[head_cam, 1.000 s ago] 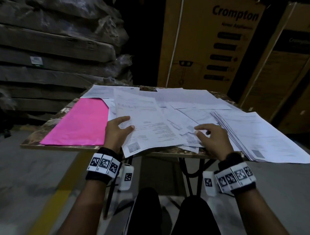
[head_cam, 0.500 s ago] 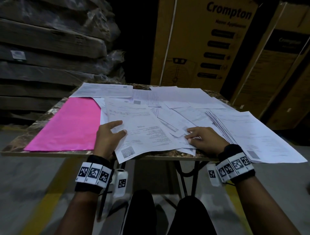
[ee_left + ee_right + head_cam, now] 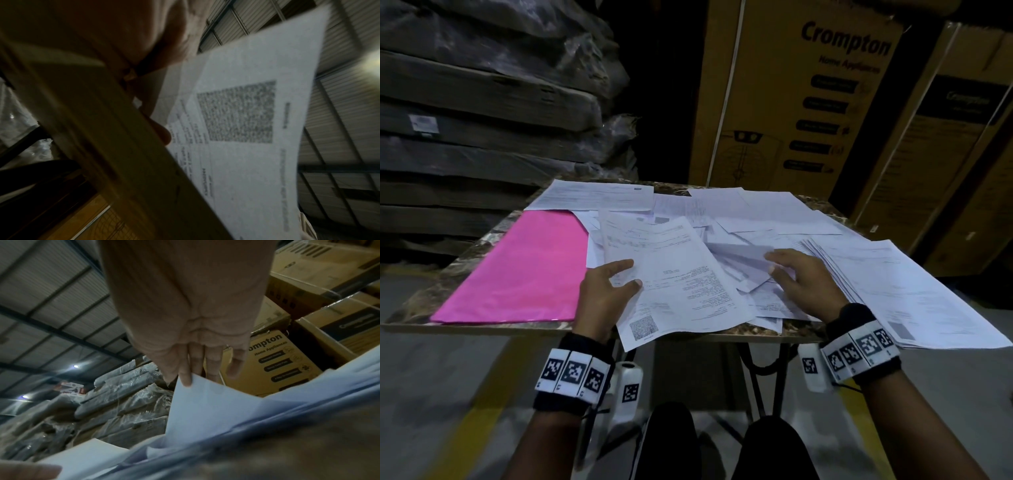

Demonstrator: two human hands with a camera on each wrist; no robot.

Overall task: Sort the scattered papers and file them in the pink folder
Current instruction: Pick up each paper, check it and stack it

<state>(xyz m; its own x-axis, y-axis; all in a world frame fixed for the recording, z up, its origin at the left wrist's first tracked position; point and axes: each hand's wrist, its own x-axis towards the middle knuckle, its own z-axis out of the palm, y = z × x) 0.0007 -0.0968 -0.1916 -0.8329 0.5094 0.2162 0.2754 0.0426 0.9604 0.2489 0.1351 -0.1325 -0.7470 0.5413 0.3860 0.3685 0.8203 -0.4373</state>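
Note:
The pink folder (image 3: 517, 267) lies closed and flat on the left part of the table. White papers (image 3: 756, 212) are scattered over the rest of the top. My left hand (image 3: 631, 274) pinches the left edge of a printed sheet (image 3: 681, 274) with a square code, which overhangs the near table edge. In the left wrist view the same printed sheet (image 3: 246, 129) is blurred. My right hand (image 3: 770, 262) pinches the raised corner of a loose sheet (image 3: 746, 257). In the right wrist view my right hand (image 3: 188, 379) holds that loose sheet (image 3: 205, 410) between thumb and forefinger.
A fanned stack of papers (image 3: 893, 291) overhangs the table's right side. The marbled table (image 3: 482, 329) is small, with my knees under its near edge. Tall cardboard boxes (image 3: 791, 102) stand behind it. Wrapped flat packs (image 3: 482, 102) are stacked at the left.
My right hand, which lay on the pile, has lifted a sheet's corner. My left hand has turned the printed sheet slightly and drawn it toward me.

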